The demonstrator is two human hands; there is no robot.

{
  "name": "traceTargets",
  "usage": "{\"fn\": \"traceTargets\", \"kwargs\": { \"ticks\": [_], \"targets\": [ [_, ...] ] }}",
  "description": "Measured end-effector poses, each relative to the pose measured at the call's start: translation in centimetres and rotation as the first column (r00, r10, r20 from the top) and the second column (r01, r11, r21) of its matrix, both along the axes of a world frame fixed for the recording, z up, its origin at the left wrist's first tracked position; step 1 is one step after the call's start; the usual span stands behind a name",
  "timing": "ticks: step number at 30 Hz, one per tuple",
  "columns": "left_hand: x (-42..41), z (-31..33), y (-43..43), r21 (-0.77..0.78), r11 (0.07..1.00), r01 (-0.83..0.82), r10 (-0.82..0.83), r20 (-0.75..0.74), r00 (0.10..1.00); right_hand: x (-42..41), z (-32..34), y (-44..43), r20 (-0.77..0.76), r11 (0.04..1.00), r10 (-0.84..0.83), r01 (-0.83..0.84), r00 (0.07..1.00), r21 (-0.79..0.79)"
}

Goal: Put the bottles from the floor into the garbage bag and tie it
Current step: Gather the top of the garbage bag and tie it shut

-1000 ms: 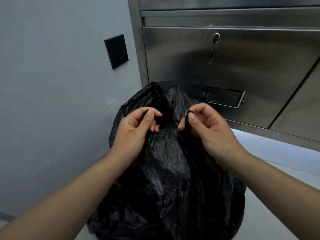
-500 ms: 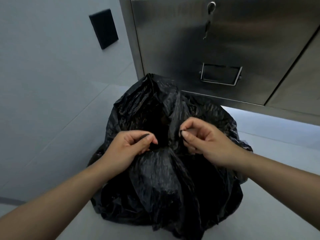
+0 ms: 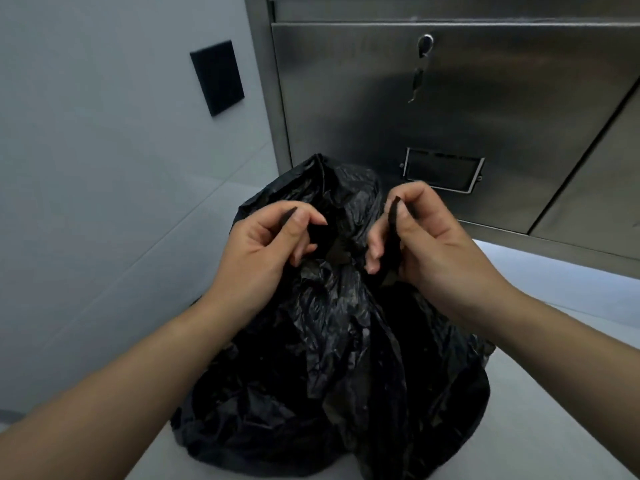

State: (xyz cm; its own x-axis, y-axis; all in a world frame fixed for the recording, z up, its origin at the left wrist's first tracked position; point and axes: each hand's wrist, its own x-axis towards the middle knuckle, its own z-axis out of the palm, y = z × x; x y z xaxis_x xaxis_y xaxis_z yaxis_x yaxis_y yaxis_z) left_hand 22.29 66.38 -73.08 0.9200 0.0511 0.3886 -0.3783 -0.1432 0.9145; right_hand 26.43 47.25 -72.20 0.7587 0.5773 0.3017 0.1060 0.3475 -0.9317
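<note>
- The black garbage bag [image 3: 332, 358] sits bulging on the floor, just in front of the steel cabinet [image 3: 450, 116].
- Left hand [image 3: 258, 254] and right hand [image 3: 429, 247] each pinch a strip of its rim, slightly apart.
- No bottles lie loose in view; loading looks done.
- The knot is not yet tied.

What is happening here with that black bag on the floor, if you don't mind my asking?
A person is closing up a black garbage bag that sits on the floor in front of a steel cabinet. The left hand and the right hand each pinch a strip of the bag's top edge, held apart above the opening. No knot is tied yet, and no bottles are visible on the floor.
</note>
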Motion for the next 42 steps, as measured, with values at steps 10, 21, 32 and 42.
{"fn": "traceTargets", "kwargs": {
  "ticks": [10,21,32,42],
  "targets": [
    [-1.0,-2.4,-0.8,0.095,0.99,0.106,-0.093,-0.135,0.987,-0.9,-2.5,0.0,0.047,0.971,0.103,-0.09,0.994,-0.221],
    [-2.2,-5.1,0.8,0.212,0.974,0.075,-0.019,-0.255,0.967,-0.1,-6.1,-1.7,0.075,0.906,0.115,-0.074,0.991,-0.418],
    [-0.9,-4.3,2.2,0.11,0.993,-0.037,0.063,-0.242,0.968,0.3,-3.0,-2.5,0.087,0.96,-0.057,0.078,0.995,-0.268],
    [-1.8,-2.5,0.4,0.186,0.968,0.171,-0.146,-0.139,0.979,-2.0,-1.7,-0.6,0.15,0.898,0.242,-0.163,0.959,-0.409]
  ]
}}
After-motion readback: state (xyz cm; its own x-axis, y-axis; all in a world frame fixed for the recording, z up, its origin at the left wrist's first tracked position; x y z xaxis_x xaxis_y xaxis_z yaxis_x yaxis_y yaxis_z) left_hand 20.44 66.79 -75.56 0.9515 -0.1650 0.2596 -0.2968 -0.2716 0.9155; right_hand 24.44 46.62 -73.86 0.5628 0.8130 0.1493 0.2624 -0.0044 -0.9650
